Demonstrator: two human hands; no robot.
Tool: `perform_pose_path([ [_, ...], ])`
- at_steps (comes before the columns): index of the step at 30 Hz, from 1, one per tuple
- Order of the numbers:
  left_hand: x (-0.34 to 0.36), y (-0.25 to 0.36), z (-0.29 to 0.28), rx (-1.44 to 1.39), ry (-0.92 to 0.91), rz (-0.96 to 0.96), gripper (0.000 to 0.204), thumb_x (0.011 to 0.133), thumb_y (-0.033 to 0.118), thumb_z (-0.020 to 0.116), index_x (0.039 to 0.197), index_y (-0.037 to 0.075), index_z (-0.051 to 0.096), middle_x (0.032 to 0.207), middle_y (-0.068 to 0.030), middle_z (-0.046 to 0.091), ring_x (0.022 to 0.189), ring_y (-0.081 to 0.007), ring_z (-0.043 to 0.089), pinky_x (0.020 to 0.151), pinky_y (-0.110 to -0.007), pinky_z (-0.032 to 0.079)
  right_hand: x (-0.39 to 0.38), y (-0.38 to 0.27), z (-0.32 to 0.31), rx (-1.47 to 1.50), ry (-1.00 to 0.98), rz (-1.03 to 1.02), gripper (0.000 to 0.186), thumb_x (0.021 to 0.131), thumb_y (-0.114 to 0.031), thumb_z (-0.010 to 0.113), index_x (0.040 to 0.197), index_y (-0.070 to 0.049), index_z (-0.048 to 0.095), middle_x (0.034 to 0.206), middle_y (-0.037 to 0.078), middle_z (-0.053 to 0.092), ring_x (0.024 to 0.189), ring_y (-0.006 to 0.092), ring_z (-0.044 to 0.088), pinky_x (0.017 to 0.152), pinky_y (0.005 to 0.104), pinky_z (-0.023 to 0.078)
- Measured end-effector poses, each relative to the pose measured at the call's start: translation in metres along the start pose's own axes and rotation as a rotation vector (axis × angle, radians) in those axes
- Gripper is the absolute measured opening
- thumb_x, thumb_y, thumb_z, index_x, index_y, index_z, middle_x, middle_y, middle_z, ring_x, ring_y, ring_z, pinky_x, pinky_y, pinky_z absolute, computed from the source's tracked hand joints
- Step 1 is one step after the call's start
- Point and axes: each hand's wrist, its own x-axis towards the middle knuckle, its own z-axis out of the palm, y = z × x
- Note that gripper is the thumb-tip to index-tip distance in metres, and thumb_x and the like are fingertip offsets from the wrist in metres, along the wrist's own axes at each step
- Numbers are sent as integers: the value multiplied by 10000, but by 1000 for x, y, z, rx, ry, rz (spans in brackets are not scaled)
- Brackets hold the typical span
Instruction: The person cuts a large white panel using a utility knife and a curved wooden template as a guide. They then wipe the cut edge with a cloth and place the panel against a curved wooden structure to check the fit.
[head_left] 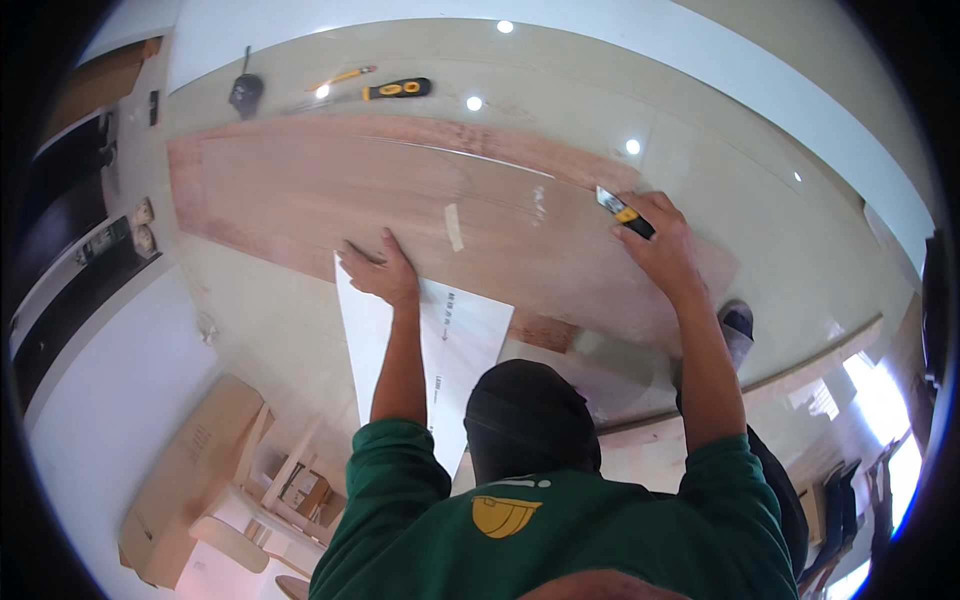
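A long, thin, glossy panel lies across the floor over a reddish wooden board. A pale strip of tape sticks to its middle. My left hand rests on the panel's near edge with its fingers spread, beside a white printed sheet. At the panel's right part, my right hand grips a utility knife, black and yellow, its blade pointing to the upper left. Whether the blade touches the panel I cannot tell.
Beyond the panel lie a black tape measure, a yellow pencil and a yellow-and-black handled tool. My shod foot is at the right, my dark-clad knee in front. A cardboard box and wooden furniture stand lower left.
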Motion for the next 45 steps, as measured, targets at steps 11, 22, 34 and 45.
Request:
perform_pose_path([
  [11,-5,4,-2,-115,-30,-48,895,883,573,589,1445,-70,321,1506,-290,292,1421,-400,234,1156,-490,165,2,5,-1,-12,1,-124,417,739,-103,754,1146,-152,678,1068,60,635,1013,286,608,896,389,487],
  [22,-3,2,-1,1,-16,-8,875,889,572,574,1419,-86,348,1472,-273,358,1395,-404,287,1142,-480,220,4,0,-5,54,-57,-22,401,758,-100,746,1150,-129,666,1046,97,620,955,311,618,839,392,494],
  [34,-2,10,-3,-88,-73,-46,888,897,579,560,1444,-76,317,1521,-275,275,1443,-384,191,1156,-502,137,8,1,-4,97,-71,32,410,754,-76,753,1154,-108,667,1008,108,622,926,311,623,823,373,491],
  [45,-1,-1,3,-12,-16,-26,905,869,591,589,1429,-74,337,1462,-284,373,1387,-401,302,1143,-472,219,11,2,-4,141,-107,134,419,750,-95,750,1160,-115,666,1019,107,618,951,298,617,854,369,478],
])
